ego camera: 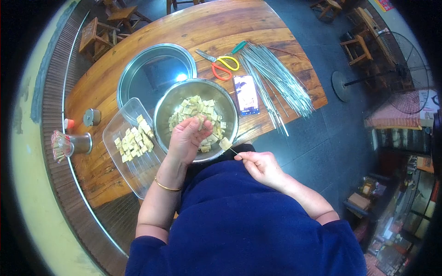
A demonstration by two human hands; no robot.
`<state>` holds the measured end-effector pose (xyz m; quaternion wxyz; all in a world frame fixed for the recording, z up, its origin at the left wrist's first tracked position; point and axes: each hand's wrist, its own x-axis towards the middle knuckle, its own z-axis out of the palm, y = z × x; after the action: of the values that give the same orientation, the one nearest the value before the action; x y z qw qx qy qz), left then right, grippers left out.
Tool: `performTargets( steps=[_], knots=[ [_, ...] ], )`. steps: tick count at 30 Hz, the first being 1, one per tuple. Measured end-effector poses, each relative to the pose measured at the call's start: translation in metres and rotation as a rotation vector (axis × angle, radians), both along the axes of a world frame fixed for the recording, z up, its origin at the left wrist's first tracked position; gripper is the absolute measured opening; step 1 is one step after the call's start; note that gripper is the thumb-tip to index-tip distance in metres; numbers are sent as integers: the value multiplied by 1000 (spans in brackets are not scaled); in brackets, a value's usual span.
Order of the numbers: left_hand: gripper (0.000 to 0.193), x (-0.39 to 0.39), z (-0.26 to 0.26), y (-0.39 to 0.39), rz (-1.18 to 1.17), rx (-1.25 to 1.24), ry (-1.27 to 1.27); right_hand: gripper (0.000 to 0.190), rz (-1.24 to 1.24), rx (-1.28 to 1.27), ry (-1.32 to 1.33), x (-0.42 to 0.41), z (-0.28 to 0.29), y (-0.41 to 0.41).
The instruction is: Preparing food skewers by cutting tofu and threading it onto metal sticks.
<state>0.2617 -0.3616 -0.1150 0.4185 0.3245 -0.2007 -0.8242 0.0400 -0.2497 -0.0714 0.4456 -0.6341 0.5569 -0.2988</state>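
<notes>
My right hand [264, 169] grips the end of a thin metal skewer [234, 151] in front of my body. A pale cut food cube [225, 144] is threaded on the skewer. Over a steel bowl [230, 103], my left hand [186, 138] pinches a small pale piece [200, 121] between its fingertips, partly hidden by them. Many similar food cubes [193, 105] lie in the bowl. To its left, a clear plastic tray [115, 169] holds more cubes [133, 145] in rows; thin lines run from them, but I cannot tell whether these are skewers or ridges.
Behind the bowl stands a wide steel basin [145, 79]. Scissors [221, 65], a lit phone [246, 95] and a bundle of metal skewers [279, 79] lie rightward on the wooden table [221, 24], some skewers overhanging its edge. A metal cup [81, 143] with toothpicks and a lidded jar [92, 117] stand left.
</notes>
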Motion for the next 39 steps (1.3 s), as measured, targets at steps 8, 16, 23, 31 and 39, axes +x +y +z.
performTargets(
  steps=[8,16,23,31,39],
  knots=[
    [24,-34,-9,24,-138,61,-99,22,-80,52,-16,2,-13,-4],
    [25,-9,-25,-26,-511,-649,-1095,21,-168,166,-114,-7,-14,-10],
    [21,9,-59,-87,-308,-951,-1640,20,-248,235,-153,-21,-15,-1],
    [26,-9,-61,-110,-674,-1319,-1918,22,-227,296,-103,-36,-12,3],
    [20,-6,-48,-88,-154,-419,-1072,24,-275,310,-205,-42,-10,0]
  ],
)
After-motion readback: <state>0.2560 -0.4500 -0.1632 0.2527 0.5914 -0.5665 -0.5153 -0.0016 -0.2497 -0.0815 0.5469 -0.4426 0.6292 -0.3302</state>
